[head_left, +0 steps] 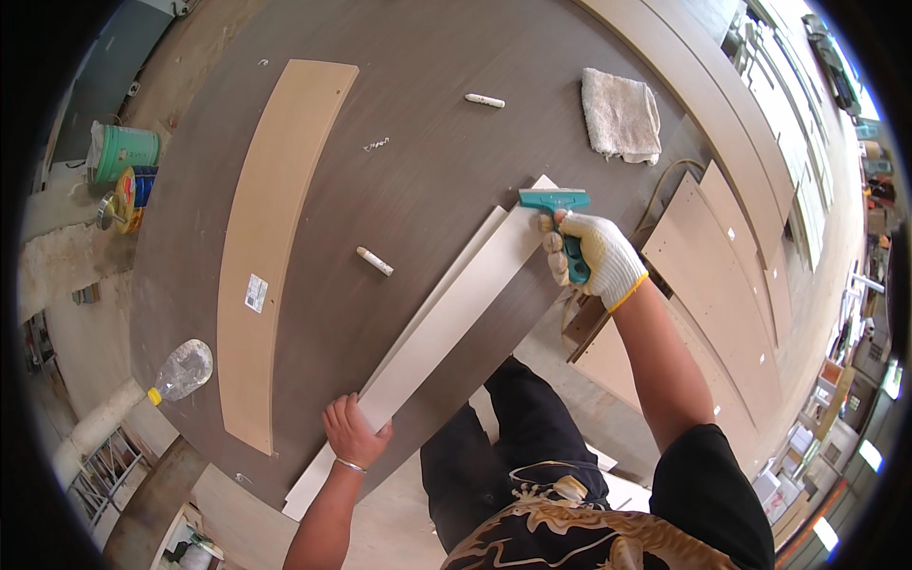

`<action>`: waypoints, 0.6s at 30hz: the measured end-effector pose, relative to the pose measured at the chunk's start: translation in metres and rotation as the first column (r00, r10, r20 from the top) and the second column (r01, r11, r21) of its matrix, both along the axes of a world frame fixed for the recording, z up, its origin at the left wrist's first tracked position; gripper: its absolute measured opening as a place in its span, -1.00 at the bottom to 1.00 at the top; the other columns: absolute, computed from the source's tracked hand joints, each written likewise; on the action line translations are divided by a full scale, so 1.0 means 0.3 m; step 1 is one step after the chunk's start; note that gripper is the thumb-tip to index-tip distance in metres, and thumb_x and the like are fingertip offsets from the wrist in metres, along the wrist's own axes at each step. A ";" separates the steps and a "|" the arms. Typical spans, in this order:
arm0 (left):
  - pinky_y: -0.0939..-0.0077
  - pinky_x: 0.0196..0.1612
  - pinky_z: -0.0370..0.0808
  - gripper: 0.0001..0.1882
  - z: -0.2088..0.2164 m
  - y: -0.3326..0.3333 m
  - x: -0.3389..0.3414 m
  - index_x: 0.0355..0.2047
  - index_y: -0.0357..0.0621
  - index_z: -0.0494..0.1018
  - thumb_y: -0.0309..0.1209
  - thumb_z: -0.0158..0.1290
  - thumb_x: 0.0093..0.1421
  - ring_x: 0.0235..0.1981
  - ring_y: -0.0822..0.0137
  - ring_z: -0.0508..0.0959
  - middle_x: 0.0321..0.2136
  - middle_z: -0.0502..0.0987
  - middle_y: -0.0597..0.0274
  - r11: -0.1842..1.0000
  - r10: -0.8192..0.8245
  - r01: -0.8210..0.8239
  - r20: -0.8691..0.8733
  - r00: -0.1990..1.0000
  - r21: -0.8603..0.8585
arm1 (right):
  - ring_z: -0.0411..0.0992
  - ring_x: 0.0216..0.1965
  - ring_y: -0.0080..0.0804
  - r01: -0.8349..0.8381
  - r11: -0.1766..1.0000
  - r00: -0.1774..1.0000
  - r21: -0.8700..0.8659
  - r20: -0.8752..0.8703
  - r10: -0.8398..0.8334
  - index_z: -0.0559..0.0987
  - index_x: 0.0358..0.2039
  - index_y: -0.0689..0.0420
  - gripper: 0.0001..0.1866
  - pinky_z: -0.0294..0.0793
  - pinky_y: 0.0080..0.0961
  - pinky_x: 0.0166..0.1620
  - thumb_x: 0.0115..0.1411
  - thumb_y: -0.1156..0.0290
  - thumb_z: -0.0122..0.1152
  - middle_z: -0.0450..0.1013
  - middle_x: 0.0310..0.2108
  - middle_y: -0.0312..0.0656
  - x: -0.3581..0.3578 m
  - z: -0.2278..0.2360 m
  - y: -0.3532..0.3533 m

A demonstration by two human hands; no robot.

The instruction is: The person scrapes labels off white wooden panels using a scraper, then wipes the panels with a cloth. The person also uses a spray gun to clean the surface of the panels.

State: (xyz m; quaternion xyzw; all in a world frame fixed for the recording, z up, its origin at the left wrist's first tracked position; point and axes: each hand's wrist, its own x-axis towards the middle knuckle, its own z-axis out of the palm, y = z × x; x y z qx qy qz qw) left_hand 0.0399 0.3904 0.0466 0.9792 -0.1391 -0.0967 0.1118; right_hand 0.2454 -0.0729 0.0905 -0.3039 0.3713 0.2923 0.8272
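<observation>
Long narrow white boards (463,302), at least two, lie slantwise across the near side of the brown table, one partly over another. My left hand (355,429), bare with a bracelet at the wrist, is closed around the near-left part of the upper board. My right hand (600,253), in a white knit glove with a yellow cuff, grips the handle of a teal scraper (554,199). The scraper's wide head lies across the far end of the white board. Its blade edge cannot be made out.
On the brown table (427,161) lie a curved tan panel (261,228), white marker-like sticks (375,261) and a folded cloth (620,115). A clear bottle (185,369) rests at the left edge. Tan panels (712,256) are stacked at right. A green bucket (126,152) stands beyond the left side.
</observation>
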 end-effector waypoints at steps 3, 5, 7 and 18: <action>-0.12 0.07 0.34 -0.16 -0.002 0.001 -0.001 0.11 -0.30 0.31 -0.20 0.38 -0.15 -0.03 -0.16 0.41 -0.03 0.41 -0.12 1.000 0.017 -0.017 -0.032 0.999 -0.012 | 0.37 -0.59 -0.47 -0.005 0.999 0.981 -0.052 -0.192 -0.005 0.52 -0.20 0.06 -0.82 0.39 -0.50 -0.53 0.47 0.28 0.01 0.42 -0.50 -0.33 0.025 -0.003 -0.002; -0.12 0.07 0.34 -0.17 -0.004 0.004 -0.003 0.10 -0.29 0.31 -0.21 0.38 -0.15 -0.04 -0.16 0.41 -0.04 0.41 -0.12 1.000 0.022 -0.022 -0.030 0.999 -0.011 | 0.38 -0.57 -0.46 0.004 0.998 0.938 -0.066 -0.346 -0.026 0.53 -0.20 0.06 -0.82 0.41 -0.48 -0.53 0.47 0.27 0.03 0.42 -0.50 -0.34 0.048 -0.005 -0.006; -0.08 0.07 0.36 -0.16 -0.008 0.007 -0.004 0.09 -0.29 0.34 -0.14 0.39 -0.16 -0.04 -0.12 0.43 -0.05 0.43 -0.08 1.000 0.016 -0.016 -0.016 1.000 0.009 | 0.37 -0.58 -0.46 0.002 0.999 0.987 -0.032 -0.162 -0.007 0.53 -0.20 0.06 -0.83 0.41 -0.49 -0.53 0.47 0.28 0.04 0.42 -0.49 -0.33 0.056 -0.006 -0.010; -0.04 0.08 0.36 -0.17 -0.009 0.008 -0.011 0.09 -0.23 0.38 -0.08 0.39 -0.15 0.01 -0.06 0.44 -0.05 0.46 0.01 0.998 0.052 -0.051 -0.029 0.998 0.037 | 0.42 -0.58 -0.49 0.106 0.962 0.994 -0.252 -0.011 -0.112 0.52 -0.15 0.13 -0.81 0.44 -0.50 -0.54 0.47 0.31 0.00 0.46 -0.48 -0.35 0.160 0.025 0.021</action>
